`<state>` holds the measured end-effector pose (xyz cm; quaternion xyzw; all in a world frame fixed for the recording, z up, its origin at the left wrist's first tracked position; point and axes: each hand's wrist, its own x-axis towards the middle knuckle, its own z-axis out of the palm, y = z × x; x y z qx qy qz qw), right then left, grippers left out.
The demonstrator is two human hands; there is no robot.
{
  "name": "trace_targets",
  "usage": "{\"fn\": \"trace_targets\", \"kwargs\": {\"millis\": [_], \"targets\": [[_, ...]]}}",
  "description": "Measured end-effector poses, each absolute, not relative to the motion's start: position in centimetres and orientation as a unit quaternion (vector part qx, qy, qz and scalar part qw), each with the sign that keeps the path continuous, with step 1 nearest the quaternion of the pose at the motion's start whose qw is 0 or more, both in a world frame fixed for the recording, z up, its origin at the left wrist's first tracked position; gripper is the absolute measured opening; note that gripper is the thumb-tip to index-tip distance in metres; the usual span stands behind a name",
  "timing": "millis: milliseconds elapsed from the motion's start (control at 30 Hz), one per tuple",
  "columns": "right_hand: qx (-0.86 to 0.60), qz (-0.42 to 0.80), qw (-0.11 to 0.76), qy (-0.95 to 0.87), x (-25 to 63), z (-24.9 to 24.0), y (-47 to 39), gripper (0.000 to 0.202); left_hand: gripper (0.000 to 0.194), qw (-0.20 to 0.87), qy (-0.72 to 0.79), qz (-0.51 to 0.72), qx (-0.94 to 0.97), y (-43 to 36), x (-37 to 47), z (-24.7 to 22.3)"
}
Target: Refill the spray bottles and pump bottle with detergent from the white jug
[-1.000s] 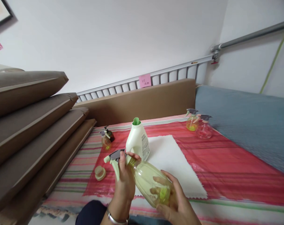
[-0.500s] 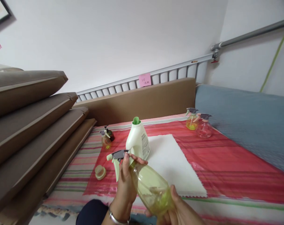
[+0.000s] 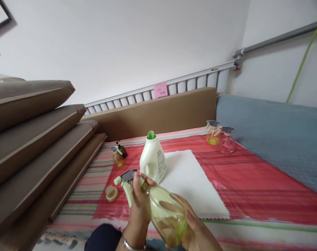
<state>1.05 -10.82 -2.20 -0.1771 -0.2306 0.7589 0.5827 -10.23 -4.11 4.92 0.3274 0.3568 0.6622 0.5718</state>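
Observation:
A clear yellow-green spray bottle (image 3: 163, 209) lies tilted between my two hands, its grey and pale green trigger head pointing left. My left hand (image 3: 140, 198) grips the neck just below that head. Around the lower part of the bottle, my right hand (image 3: 196, 223) is closed, its fingers showing through the plastic. Behind the bottle a white detergent jug (image 3: 153, 158) stands upright with a green spout in its uncapped mouth. Left of my left hand sits a pale round cap (image 3: 111, 193).
Two small spray bottles, amber (image 3: 118, 158) and dark (image 3: 122, 150), stand at the left. A yellow one (image 3: 213, 136) and a pink one (image 3: 225, 141) stand at the back right. A white cloth (image 3: 190, 181) covers part of the red sheet. Stacked cushions (image 3: 38, 129) rise at the left.
My right hand has shifted up and wrapped further around the bottle's body. The bottle and my left hand have moved slightly left, uncovering more of the jug's handle.

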Motion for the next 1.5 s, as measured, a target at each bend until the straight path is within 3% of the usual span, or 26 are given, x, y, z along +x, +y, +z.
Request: {"fn": "trace_targets", "kwargs": {"millis": [267,467,633,733,833,967,1133,1200,1300,1367,1433,1500], "targets": [[-0.166,0.747,0.588,-0.261,2.6,-1.9,-10.7,0.061,0.035,0.686,0.284,0.612,0.272,-4.8,-10.0,5.0],[-0.165,0.723,0.612,-0.276,2.9,-2.1,-10.9,0.059,0.039,0.668,0.292,0.614,0.303,-5.2,-9.6,5.5],[-0.03,0.847,0.489,-0.206,2.7,-3.0,-10.5,0.06,0.037,0.679,0.252,0.596,0.348,-5.6,-9.4,5.3],[-0.039,0.874,0.458,-0.156,2.5,-3.0,-10.3,0.065,0.036,0.651,0.254,0.615,0.365,-5.6,-9.5,4.7],[-0.14,0.845,0.495,-0.146,2.2,-2.5,-10.1,0.059,0.036,0.602,0.293,0.647,0.365,-5.3,-9.5,4.2],[-0.276,0.722,0.613,-0.164,1.2,-2.6,-9.9,0.052,0.036,0.571,0.326,0.667,0.35,-4.7,-9.5,3.8],[-0.282,0.641,0.673,-0.237,0.4,-4.3,-9.9,0.087,0.034,0.563,0.341,0.662,0.357,-4.0,-9.8,3.8],[-0.273,0.671,0.639,-0.259,0.7,-4.2,-10.2,0.095,0.036,0.558,0.362,0.645,0.376,-4.0,-9.8,4.1],[-0.227,0.822,0.488,-0.187,1.5,-3.2,-10.6,0.079,0.039,0.593,0.362,0.595,0.404,-4.4,-9.7,4.8],[-0.205,0.885,0.397,-0.13,1.8,-2.5,-10.7,0.078,0.04,0.612,0.353,0.576,0.411,-4.8,-9.6,5.1],[-0.2,0.896,0.379,-0.116,1.7,-2.5,-10.6,0.08,0.041,0.607,0.355,0.583,0.407,-4.9,-9.6,5.0],[-0.192,0.871,0.427,-0.148,1.3,-3.4,-10.3,0.076,0.04,0.59,0.36,0.607,0.394,-4.9,-9.7,4.7]]}}
